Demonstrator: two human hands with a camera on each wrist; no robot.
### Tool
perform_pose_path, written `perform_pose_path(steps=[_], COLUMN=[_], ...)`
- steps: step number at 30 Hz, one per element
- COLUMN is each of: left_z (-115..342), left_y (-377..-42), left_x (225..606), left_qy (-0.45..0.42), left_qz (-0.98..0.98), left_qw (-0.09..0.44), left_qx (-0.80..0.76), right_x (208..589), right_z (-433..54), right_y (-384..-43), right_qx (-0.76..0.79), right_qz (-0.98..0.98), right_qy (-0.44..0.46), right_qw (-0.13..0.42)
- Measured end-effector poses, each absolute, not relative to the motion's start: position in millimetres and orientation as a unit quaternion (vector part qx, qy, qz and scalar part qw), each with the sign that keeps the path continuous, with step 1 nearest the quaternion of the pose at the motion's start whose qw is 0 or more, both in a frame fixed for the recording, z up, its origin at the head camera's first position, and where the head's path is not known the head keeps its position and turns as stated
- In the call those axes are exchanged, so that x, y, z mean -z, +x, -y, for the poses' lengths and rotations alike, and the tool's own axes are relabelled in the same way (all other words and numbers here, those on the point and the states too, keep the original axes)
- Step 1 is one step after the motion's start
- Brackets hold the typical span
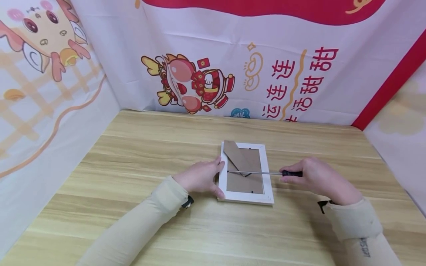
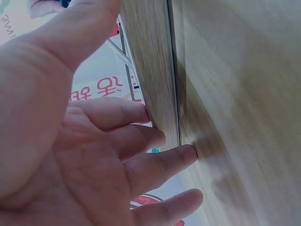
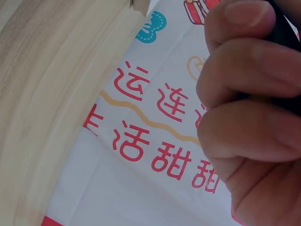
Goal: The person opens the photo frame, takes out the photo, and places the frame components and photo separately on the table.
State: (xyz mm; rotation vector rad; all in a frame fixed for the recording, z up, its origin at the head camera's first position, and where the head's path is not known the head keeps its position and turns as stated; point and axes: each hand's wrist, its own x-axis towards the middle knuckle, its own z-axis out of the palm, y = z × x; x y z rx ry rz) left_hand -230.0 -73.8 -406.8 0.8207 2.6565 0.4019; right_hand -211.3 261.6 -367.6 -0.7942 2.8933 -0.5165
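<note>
A white picture frame (image 1: 246, 198) lies face down on the table, its brown backing board (image 1: 241, 184) showing. A brown stand leg (image 1: 235, 157) slants across the board, and small dark tabs sit along the board's edges. My left hand (image 1: 203, 177) rests against the frame's left side, thumb at the near corner; the left wrist view shows its fingers fairly straight and spread. In my right hand (image 1: 321, 179) I grip the black handle of a screwdriver (image 1: 263, 173). Its metal shaft crosses the frame from the right, the tip at the tab on the left edge.
The wood-grain table (image 1: 159, 140) spreads around the frame on all sides. A white printed cloth (image 1: 213, 37) with red lettering and cartoon figures hangs behind it, and more patterned cloth (image 1: 76, 88) stands along the left.
</note>
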Motion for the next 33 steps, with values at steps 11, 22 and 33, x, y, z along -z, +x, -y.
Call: perform_pose_path(steps=[11,22,33], left_z=[74.7,75.0,73.8], left_y=[-226.7,-227.7,-227.8], left_x=[408.1,405.2,404.4], left_qy=[0.299,0.301,0.31], left_qz=[-0.93,-0.93,-0.928], left_qw=[0.157,0.15,0.151], left_qx=[-0.144,-0.144,-0.14], right_x=[381.8,371.1,316.8], right_z=[-264.4,-257.3,-226.7], right_y=[-215.3,-213.2,-219.7], right_qx=[0.202,0.161,0.082], right_qz=[-0.941,-0.941,-0.941], right_qy=[-0.266,-0.298,-0.32], right_qw=[0.056,0.012,0.069])
